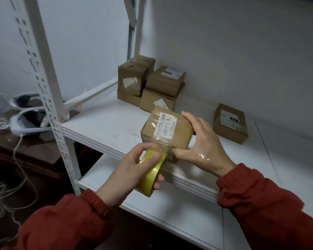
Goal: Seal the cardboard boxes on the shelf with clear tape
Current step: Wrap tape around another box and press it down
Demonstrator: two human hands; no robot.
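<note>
Gripping on both sides: the left hand [132, 166] curls round the yellow-tinted tape roll [153, 173], and the right hand [202, 145] clasps the labelled box [167, 128], thumb on its near face and fingers over its far right edge. That box sits at the near edge of the white shelf [105, 127] and seems to overhang it. A hard pull on the roll could drag it off if the right hand slackens. The stack of boxes [150, 83] at the far side and the lone box [230, 123] to the right stand well apart, so they look safe. The clear strip [162, 146] between roll and box is short and could twist or fold onto itself. A glossy patch [202, 156] on the back of the right hand may be stray tape that could snag.
</note>
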